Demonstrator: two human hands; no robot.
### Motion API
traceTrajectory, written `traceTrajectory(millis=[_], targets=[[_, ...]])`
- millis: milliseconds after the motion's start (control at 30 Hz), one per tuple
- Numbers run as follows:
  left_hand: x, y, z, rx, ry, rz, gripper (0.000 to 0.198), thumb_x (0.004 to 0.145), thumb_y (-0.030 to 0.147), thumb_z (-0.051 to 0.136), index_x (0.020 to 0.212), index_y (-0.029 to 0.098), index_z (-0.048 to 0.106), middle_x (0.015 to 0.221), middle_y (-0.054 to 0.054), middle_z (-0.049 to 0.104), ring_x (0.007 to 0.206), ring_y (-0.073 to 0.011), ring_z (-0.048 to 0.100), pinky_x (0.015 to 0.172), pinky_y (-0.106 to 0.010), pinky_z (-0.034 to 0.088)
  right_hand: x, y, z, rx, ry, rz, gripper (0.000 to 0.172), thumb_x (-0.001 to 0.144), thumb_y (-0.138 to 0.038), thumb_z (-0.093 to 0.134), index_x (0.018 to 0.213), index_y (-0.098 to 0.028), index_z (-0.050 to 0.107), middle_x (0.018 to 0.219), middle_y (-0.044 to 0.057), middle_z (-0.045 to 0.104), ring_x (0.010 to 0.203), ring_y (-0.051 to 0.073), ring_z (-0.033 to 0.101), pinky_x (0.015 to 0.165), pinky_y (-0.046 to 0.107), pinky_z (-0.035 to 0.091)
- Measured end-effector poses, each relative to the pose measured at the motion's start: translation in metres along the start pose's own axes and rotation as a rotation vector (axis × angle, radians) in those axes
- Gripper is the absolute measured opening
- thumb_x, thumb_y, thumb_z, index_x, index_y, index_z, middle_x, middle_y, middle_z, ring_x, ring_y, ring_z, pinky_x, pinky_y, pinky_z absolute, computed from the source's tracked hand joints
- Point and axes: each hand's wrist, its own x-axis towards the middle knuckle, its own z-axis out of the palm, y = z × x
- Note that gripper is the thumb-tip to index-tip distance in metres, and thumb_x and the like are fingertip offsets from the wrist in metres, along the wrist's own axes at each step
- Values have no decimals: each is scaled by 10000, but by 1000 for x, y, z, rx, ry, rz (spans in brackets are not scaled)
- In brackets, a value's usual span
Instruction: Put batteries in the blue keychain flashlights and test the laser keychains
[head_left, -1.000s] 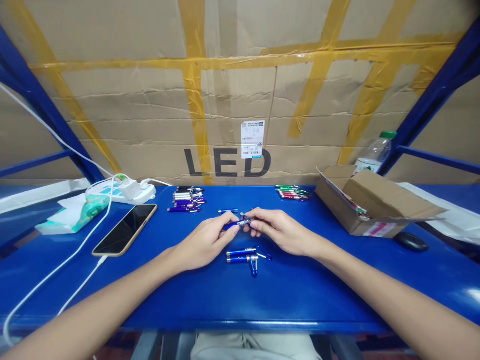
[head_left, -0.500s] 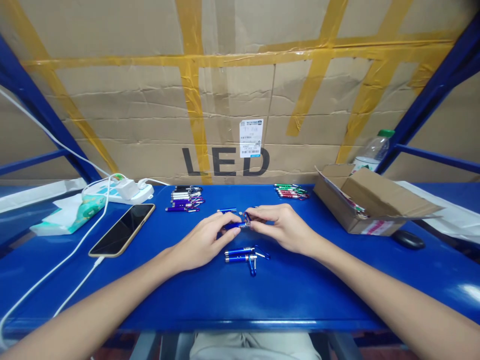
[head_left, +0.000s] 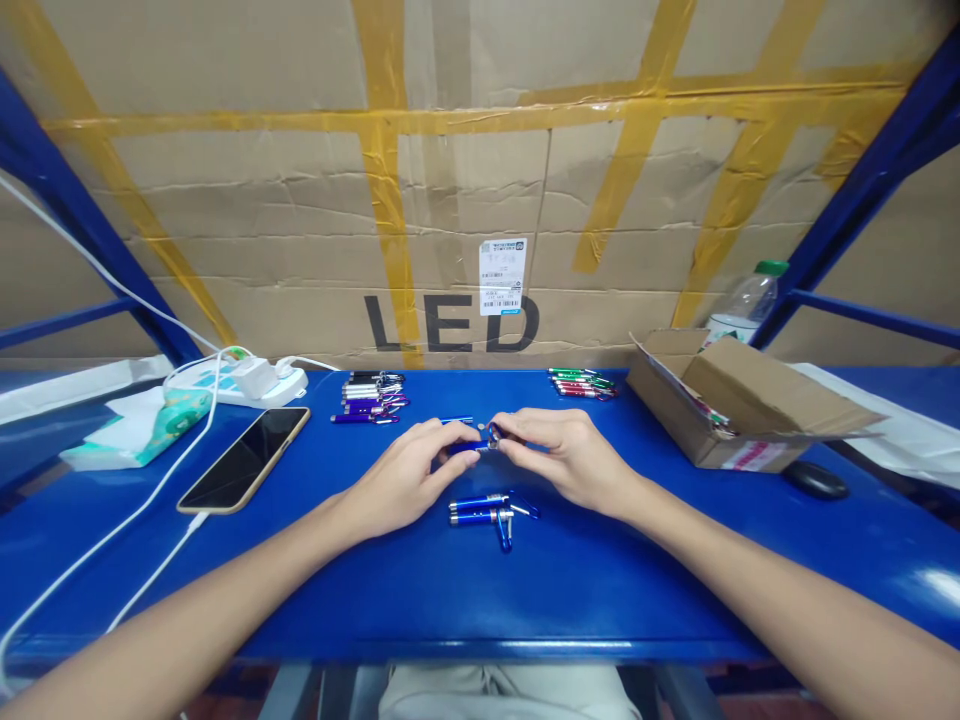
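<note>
Above the middle of the blue table, my left hand (head_left: pixel 405 472) is closed around the barrel of a blue keychain flashlight (head_left: pixel 469 446). My right hand (head_left: pixel 568 455) pinches the clip end of the same flashlight, its fingertips hiding most of the clip. Just behind my left fingers lies a slim blue tube (head_left: pixel 457 419), partly covered by the hand. A small silvery round piece (head_left: pixel 481 427) sits beside it. Nearer to me, two blue keychain flashlights (head_left: pixel 478 511) with carabiner clips lie side by side.
Rows of dark, silver and purple flashlights (head_left: pixel 371 396) lie back left; green and red ones (head_left: pixel 577 382) back right. An open cardboard box (head_left: pixel 705 400) and black mouse (head_left: pixel 816 479) stand right. Left are a phone (head_left: pixel 247 460), power strip (head_left: pixel 289 388), tissues (head_left: pixel 142 430) and white cables.
My left hand has shifted slightly, covering more of the slim tube behind it. The right fingertips have turned a little at the clip end. Everything else stays put.
</note>
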Motion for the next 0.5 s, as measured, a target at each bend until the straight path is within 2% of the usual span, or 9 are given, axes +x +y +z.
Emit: traceTrajectory(millis=[167,300,400,500], targets=[[1,-2,0,-29,46,18,237,1096,402,570,1218,251,707,1164,-29,778,1021,-219,707,997,-375,492,0,0,1,-27,-2,-1,249,1100,-262,583,1247,-162,757,1022,87,789,873,201,729,794,309,557],[1,-1,0,-82,53,-10,254,1092,424,577,1222,252,714,1169,-37,787,1035,-222,710,932,-354,511,0,-1,0,-21,14,1,259,1105,-278,575,1253,-170,758,1028,91,789,881,200,726,790,308,553],[2,1,0,-227,17,-72,271,1091,443,581,1217,235,702,1112,-39,805,997,-209,722,878,-332,523,1,-3,-1,7,18,29,254,1105,-286,577,1219,-172,773,1004,83,784,854,191,708,783,303,538],[4,3,-1,-455,-30,-122,285,1086,459,590,1180,202,673,1018,-43,815,974,-202,730,890,-327,532,3,-8,-1,67,26,86,241,1094,-301,601,1128,-170,800,941,60,769,806,176,679,753,285,513]])
